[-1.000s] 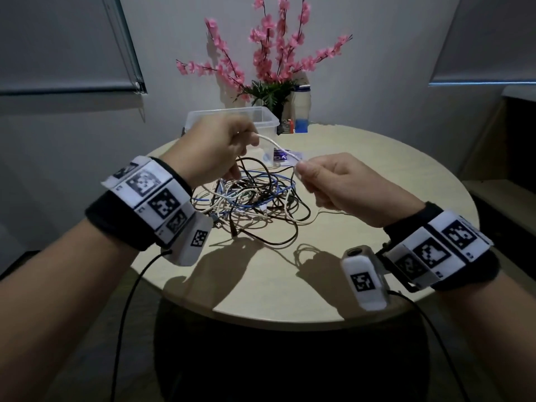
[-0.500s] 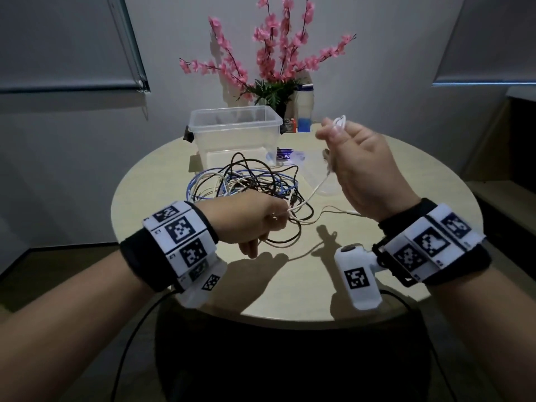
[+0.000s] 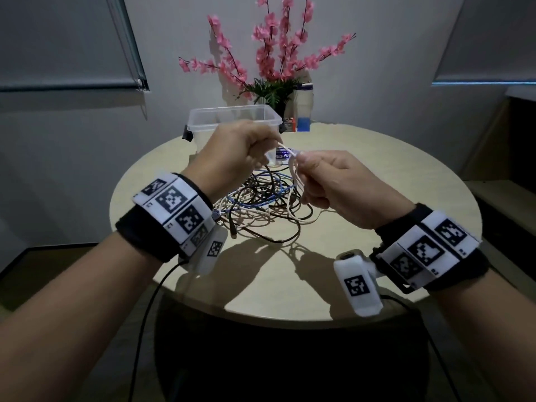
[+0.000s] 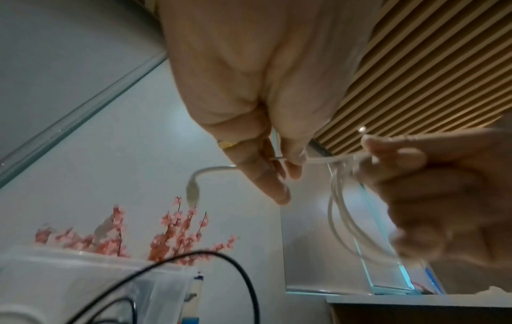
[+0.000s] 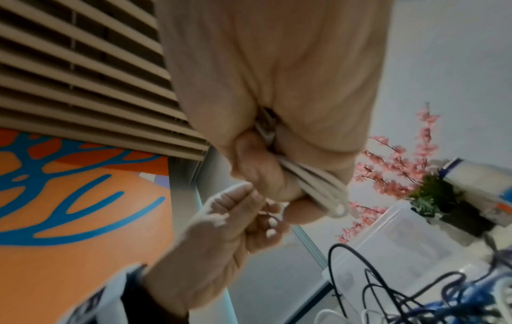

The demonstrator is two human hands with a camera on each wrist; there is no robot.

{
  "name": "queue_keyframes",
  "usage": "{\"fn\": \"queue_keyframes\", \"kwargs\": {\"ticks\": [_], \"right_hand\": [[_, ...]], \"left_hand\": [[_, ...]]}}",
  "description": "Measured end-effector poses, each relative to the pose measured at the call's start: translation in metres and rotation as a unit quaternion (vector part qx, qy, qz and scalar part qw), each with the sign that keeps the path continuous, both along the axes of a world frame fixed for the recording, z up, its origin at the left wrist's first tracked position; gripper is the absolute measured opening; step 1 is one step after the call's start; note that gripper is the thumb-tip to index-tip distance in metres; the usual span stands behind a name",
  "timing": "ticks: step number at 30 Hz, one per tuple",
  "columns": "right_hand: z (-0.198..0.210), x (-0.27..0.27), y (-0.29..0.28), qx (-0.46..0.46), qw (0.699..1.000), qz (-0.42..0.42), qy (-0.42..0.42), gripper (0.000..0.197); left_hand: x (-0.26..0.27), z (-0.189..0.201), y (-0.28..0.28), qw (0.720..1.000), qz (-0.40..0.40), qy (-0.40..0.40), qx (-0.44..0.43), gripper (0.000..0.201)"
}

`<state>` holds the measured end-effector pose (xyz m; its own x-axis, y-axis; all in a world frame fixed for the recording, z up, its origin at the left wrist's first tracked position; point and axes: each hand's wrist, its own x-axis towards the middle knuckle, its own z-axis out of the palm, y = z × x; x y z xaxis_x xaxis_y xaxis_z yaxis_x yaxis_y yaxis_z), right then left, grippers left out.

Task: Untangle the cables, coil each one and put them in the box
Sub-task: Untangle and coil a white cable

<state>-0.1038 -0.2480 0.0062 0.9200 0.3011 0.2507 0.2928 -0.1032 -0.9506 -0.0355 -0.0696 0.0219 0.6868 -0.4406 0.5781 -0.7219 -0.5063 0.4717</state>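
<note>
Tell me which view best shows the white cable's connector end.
Left wrist view: the connector hangs free past the left hand, which pinches the white cable. Head view hides it behind that hand; right wrist view shows only loops bunched in the right hand.

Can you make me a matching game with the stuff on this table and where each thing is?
Things:
1. white cable
2. clear plastic box
3. pink flowers
4. tangled cables

Places:
A. lying in a heap on the table
B. pinched between the left hand and the right hand
C. at the far edge of the table, beside a bottle
D. on the table behind the hands, no lid on it

Pairs: 1-B, 2-D, 3-C, 4-A
</note>
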Motion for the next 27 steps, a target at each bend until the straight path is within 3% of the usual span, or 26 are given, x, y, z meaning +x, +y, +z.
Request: {"fn": "queue_keyframes", "kwargs": {"ticks": [4, 8, 11, 17, 19, 21, 23, 27], "right_hand": [[0.005, 0.003, -0.006, 0.185, 0.982, 0.023, 0.027, 0.04], [0.005, 0.007, -0.008, 0.251, 0.967, 0.018, 0.034, 0.036], [0.0, 0.009, -0.009, 0.22, 0.975, -0.012, 0.018, 0.034], [-0.002, 0.006, -0.015, 0.052, 0.994, -0.093, -0.038, 0.025], [-0.002, 0.007, -0.015, 0.051, 0.994, -0.088, -0.039, 0.034], [-0.002, 0.009, -0.013, 0.06, 0.994, -0.085, -0.026, 0.038], [-0.002, 0.012, -0.011, 0.076, 0.993, -0.09, -0.011, 0.022], [-0.006, 0.019, -0.015, 0.137, 0.985, -0.107, 0.021, 0.019]], "left_hand": [[-0.017, -0.015, -0.007, 0.99, -0.055, 0.124, -0.025, 0.021], [-0.035, -0.02, -0.017, 0.947, -0.154, 0.263, -0.105, 0.037], [-0.036, -0.022, -0.019, 0.948, -0.167, 0.243, -0.119, 0.027], [-0.028, -0.021, -0.015, 0.959, -0.104, 0.223, -0.142, 0.032], [-0.028, -0.021, -0.014, 0.952, -0.101, 0.237, -0.165, 0.033], [-0.029, -0.018, -0.016, 0.936, -0.114, 0.268, -0.196, 0.034], [-0.029, -0.016, -0.018, 0.913, -0.135, 0.306, -0.233, 0.033], [-0.022, -0.023, -0.01, 0.831, -0.196, 0.395, -0.34, 0.018]]}}
